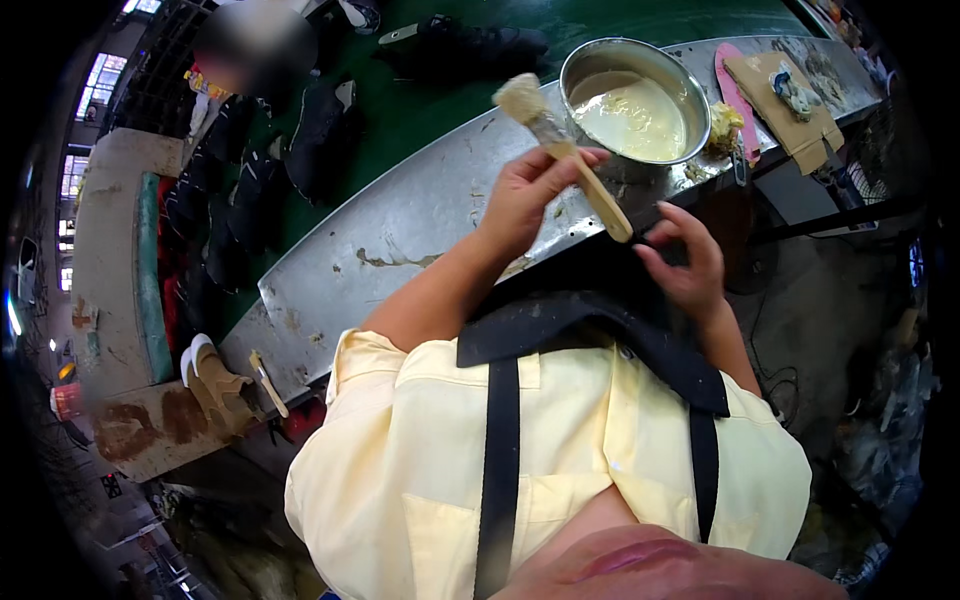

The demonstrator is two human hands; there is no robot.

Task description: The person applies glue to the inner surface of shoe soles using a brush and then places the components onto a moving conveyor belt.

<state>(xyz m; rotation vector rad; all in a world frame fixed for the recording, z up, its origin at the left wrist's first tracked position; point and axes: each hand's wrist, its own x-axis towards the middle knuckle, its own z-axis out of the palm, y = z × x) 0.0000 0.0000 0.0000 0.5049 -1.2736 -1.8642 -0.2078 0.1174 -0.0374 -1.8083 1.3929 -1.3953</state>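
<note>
In my left hand (525, 200) is a flat paintbrush (602, 203) with a pale wooden handle. Its cream-coated bristles point up and away, left of a round metal pot (699, 88) of creamy liquid. My right hand (690, 262), with fingers bent and apart, holds nothing. It hovers just right of the handle's lower end, not touching it. Both hands are above the near edge of a stained metal shelf (410, 215).
Black shoes (318, 145) stand on a green surface (640, 20) beyond the shelf. Right of the pot lie a pink flat piece (736, 95) and cardboard (775, 120) with a crumpled rag on it. A second brush (267, 382) and tan shoe pieces (215, 385) lie at lower left.
</note>
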